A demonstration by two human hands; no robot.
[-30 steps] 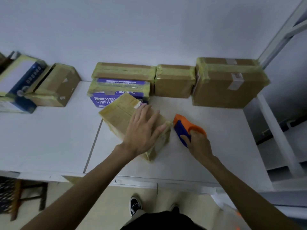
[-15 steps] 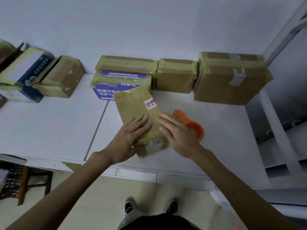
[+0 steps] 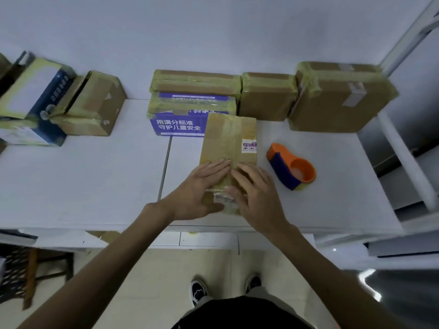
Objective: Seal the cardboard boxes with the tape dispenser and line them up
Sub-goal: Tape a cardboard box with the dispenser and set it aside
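Smoothing tape on the long brown cardboard box (image 3: pixel 228 143), near-centre on the white counter (image 3: pixel 95 181): left hand (image 3: pixel 202 186) and right hand (image 3: pixel 254 193) flat, fingers straight, gripping nothing. Orange-and-blue tape dispenser (image 3: pixel 291 169) just right, unheld. Likely next: push box far, into the row of taped boxes (image 3: pixel 266 96)

Packing room: taped boxes (image 3: pixel 268 96), dispenser (image 3: pixel 291 169).

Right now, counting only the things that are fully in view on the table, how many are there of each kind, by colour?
Plain brown boxes: 5
Purple printed box: 1
Orange and blue tape dispenser: 1
Total: 7
The blue-and-white boxes cut by the left edge are not counted.
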